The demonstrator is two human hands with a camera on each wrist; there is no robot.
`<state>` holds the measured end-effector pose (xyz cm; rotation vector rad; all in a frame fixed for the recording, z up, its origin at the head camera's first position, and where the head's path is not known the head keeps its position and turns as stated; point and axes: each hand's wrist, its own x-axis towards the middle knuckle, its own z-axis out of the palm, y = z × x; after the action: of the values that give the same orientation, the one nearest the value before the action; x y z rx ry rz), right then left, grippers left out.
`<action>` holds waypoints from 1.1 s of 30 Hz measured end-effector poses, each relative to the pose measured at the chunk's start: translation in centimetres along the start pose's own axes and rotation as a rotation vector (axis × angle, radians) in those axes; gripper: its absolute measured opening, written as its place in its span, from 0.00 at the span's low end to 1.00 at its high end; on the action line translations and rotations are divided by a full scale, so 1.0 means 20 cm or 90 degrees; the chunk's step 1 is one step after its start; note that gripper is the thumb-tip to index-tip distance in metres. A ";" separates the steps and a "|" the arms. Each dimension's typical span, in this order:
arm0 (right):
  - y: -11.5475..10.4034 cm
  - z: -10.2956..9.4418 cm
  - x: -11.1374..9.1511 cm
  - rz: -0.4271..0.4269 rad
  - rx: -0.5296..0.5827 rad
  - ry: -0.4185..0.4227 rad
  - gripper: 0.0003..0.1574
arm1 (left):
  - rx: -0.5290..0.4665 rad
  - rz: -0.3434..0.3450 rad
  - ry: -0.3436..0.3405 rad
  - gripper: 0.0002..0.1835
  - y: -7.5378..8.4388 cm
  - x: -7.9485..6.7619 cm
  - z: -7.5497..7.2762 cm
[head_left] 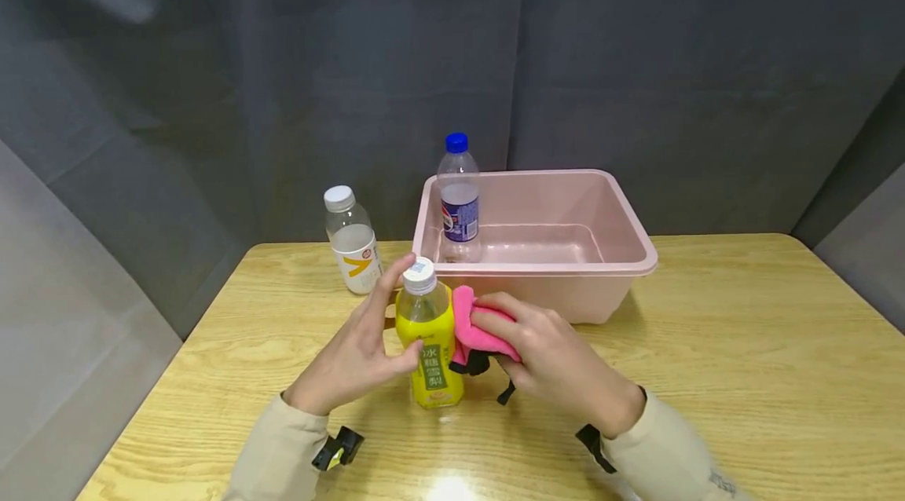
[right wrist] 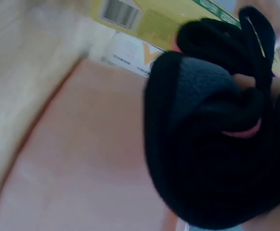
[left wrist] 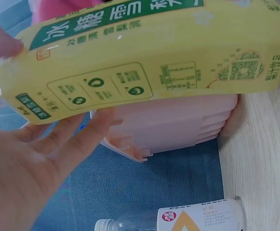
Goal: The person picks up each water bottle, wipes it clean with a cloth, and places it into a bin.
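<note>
A yellow-labelled drink bottle (head_left: 445, 330) with a white cap stands on the table in the head view, leaning slightly. My left hand (head_left: 356, 363) holds it from the left, the thumb across the front and the index finger up by the cap. In the left wrist view, more fingers (left wrist: 77, 139) lie along the bottle's far side. My right hand (head_left: 555, 356) grips a folded pink cloth (head_left: 484, 332) against the bottle's right side. The cloth's black-edged underside (right wrist: 202, 192) fills much of the right wrist view.
Behind the hands sits a pink plastic tub (head_left: 537, 269). A blue-capped bottle (head_left: 459, 214) stands upright inside its left end. Left of the tub, a white-capped bottle (head_left: 356, 250) stands on the wooden table (head_left: 742, 344). A dark curtain (head_left: 636, 53) hangs behind.
</note>
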<state>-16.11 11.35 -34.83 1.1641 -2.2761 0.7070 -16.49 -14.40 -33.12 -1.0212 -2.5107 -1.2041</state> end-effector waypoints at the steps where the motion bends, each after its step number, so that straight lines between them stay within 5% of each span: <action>1: 0.00 0.02 -0.01 0.006 -0.002 -0.020 0.33 | 0.000 -0.001 0.001 0.53 0.00 0.00 0.00; 9: 0.02 0.13 -0.05 0.025 -0.034 -0.194 0.26 | 0.008 0.004 0.009 0.54 -0.01 -0.01 0.00; 13: 0.03 0.13 -0.06 0.028 -0.036 -0.236 0.23 | 0.008 0.011 0.010 0.54 -0.01 -0.01 0.00; 26: 0.02 0.10 -0.05 0.023 -0.036 -0.231 0.23 | 0.004 0.008 0.004 0.53 -0.01 -0.01 0.00; 33: 0.01 0.02 -0.02 0.018 -0.023 -0.118 0.30 | 0.001 -0.006 0.000 0.54 0.00 -0.01 0.00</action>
<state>-16.21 11.45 -35.55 1.2277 -2.4516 0.5871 -16.41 -14.46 -33.17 -1.0112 -2.5189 -1.2038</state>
